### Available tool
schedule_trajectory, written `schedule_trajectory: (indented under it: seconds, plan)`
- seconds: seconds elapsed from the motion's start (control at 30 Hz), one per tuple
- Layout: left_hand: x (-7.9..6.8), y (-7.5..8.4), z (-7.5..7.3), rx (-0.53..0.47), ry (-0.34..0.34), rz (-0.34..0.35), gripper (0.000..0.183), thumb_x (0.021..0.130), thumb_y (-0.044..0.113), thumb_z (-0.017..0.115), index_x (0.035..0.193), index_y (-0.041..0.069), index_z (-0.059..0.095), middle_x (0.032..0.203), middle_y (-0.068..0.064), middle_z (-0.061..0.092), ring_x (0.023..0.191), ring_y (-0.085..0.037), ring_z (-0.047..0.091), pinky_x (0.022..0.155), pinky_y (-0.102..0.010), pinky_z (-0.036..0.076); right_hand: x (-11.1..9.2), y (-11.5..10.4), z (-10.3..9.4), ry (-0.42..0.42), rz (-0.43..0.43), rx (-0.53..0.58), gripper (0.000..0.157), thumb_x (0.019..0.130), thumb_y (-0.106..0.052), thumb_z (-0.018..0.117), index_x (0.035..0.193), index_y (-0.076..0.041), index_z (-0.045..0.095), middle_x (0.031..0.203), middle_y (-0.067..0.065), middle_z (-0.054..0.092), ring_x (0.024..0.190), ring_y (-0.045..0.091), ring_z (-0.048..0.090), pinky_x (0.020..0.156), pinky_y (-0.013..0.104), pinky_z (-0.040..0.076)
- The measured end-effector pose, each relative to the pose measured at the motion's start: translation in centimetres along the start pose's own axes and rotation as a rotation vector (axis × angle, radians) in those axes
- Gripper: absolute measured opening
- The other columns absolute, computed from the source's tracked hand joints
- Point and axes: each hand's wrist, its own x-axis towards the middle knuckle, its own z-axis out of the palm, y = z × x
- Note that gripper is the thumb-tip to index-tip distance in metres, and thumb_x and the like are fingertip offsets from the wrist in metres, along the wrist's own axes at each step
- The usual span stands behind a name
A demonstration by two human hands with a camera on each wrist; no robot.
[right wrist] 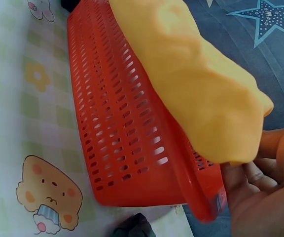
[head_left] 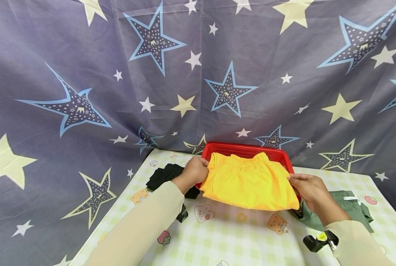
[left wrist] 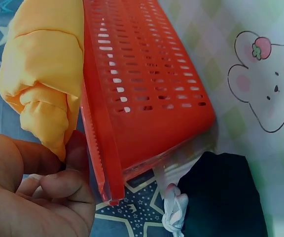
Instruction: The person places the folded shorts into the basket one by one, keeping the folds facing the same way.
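A pair of yellow shorts with a gathered waistband is stretched between both hands, over the red perforated basket. My left hand pinches the shorts at their left side, thumb against fingers; the left wrist view shows the bunched yellow cloth narrowing into that pinch. At the opposite side my right hand grips the cloth's edge. In the right wrist view the folded yellow cloth lies along the basket's rim, with the right hand at its end. The shorts hide most of the basket's inside.
Black folded clothing lies left of the basket; a white knotted cord shows beside it. Green shorts lie to the right, partly behind the right forearm. A checked tablecloth covers the table, and a star-print curtain hangs behind it.
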Motion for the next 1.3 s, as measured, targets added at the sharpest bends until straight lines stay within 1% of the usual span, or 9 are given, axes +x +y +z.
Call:
schedule_trajectory:
  seconds: [0.13, 0.27, 0.37, 0.47, 0.73, 0.9, 1.03, 1.17, 1.3]
  plan:
    - [0.7, 0.1, 0.1, 0.052, 0.014, -0.006, 0.017, 0.086, -0.003, 0.062, 0.098, 0.004, 0.072, 0.093, -0.007, 0.064, 0.087, -0.023, 0.060, 0.074, -0.033, 0.057, 0.4, -0.1, 0.2, 0.015, 0.023, 0.014, 0.050, 0.105, -0.022, 0.056, 0.144, 0.009, 0.049, 0.123, 0.017, 0.063, 0.087, 0.012, 0.067, 0.077, 0.033, 0.060]
    - [1.1, 0.4, 0.2, 0.085, 0.019, -0.018, 0.017, 0.088, -0.001, 0.063, 0.101, 0.006, 0.073, 0.097, -0.006, 0.065, 0.091, -0.023, 0.060, 0.080, -0.035, 0.057, 0.8, -0.2, 0.4, 0.037, 0.040, 0.012, 0.050, 0.105, -0.023, 0.057, 0.144, 0.007, 0.050, 0.128, 0.022, 0.060, 0.086, 0.013, 0.067, 0.075, 0.034, 0.061]
    - [1.3, 0.6, 0.2, 0.094, 0.018, -0.018, 0.018, 0.089, 0.000, 0.062, 0.102, 0.006, 0.073, 0.099, -0.005, 0.065, 0.091, -0.023, 0.060, 0.080, -0.035, 0.056, 1.0, -0.3, 0.5, 0.055, 0.041, 0.011, 0.048, 0.105, -0.023, 0.057, 0.144, 0.006, 0.051, 0.128, 0.021, 0.060, 0.085, 0.013, 0.067, 0.074, 0.034, 0.061]
    - [1.5, 0.7, 0.2, 0.100, 0.019, -0.003, 0.021, 0.088, -0.001, 0.061, 0.103, 0.006, 0.073, 0.100, -0.006, 0.066, 0.091, -0.022, 0.060, 0.079, -0.035, 0.056, 1.3, -0.4, 0.7, 0.083, 0.045, 0.012, 0.048, 0.105, -0.023, 0.057, 0.144, 0.005, 0.052, 0.128, 0.021, 0.060, 0.083, 0.013, 0.067, 0.073, 0.034, 0.061]
    - [2.3, 0.7, 0.4, 0.122, 0.030, -0.004, 0.024, 0.088, -0.001, 0.060, 0.106, 0.006, 0.074, 0.106, -0.005, 0.068, 0.096, -0.021, 0.060, 0.083, -0.034, 0.056, 2.2, -0.6, 1.2, 0.147, 0.073, 0.007, 0.046, 0.104, -0.022, 0.058, 0.143, 0.003, 0.054, 0.138, 0.026, 0.054, 0.083, 0.013, 0.066, 0.072, 0.033, 0.061]
    - [2.9, 0.8, 0.5, 0.120, 0.035, -0.013, 0.023, 0.090, 0.000, 0.059, 0.108, 0.006, 0.072, 0.108, -0.005, 0.067, 0.099, -0.022, 0.060, 0.085, -0.036, 0.056, 2.8, -0.9, 1.4, 0.179, 0.085, 0.022, 0.044, 0.104, -0.022, 0.059, 0.140, 0.002, 0.057, 0.134, 0.023, 0.058, 0.082, 0.013, 0.066, 0.069, 0.032, 0.061]
    - [3.2, 1.0, 0.5, 0.126, 0.042, -0.020, 0.023, 0.090, 0.000, 0.059, 0.108, 0.007, 0.072, 0.107, -0.004, 0.067, 0.099, -0.022, 0.060, 0.085, -0.036, 0.056, 3.3, -1.1, 1.5, 0.183, 0.085, 0.021, 0.042, 0.103, -0.021, 0.059, 0.139, 0.001, 0.058, 0.132, 0.020, 0.059, 0.081, 0.012, 0.065, 0.068, 0.030, 0.060]
    - [3.4, 1.1, 0.5, 0.143, 0.048, -0.015, 0.022, 0.090, 0.001, 0.060, 0.107, 0.008, 0.073, 0.105, -0.004, 0.067, 0.097, -0.022, 0.060, 0.084, -0.035, 0.055, 3.7, -1.2, 1.6, 0.189, 0.066, -0.005, 0.041, 0.103, -0.020, 0.060, 0.138, 0.002, 0.059, 0.135, 0.022, 0.057, 0.087, 0.015, 0.064, 0.067, 0.025, 0.058]
    - [3.5, 1.3, 0.5, 0.145, 0.042, 0.012, 0.023, 0.089, -0.001, 0.059, 0.106, 0.007, 0.074, 0.104, -0.004, 0.068, 0.097, -0.022, 0.061, 0.084, -0.034, 0.055, 4.0, -1.2, 1.6, 0.223, 0.054, -0.060, 0.041, 0.103, -0.020, 0.060, 0.137, 0.002, 0.061, 0.139, 0.023, 0.056, 0.101, 0.023, 0.063, 0.065, 0.020, 0.054]
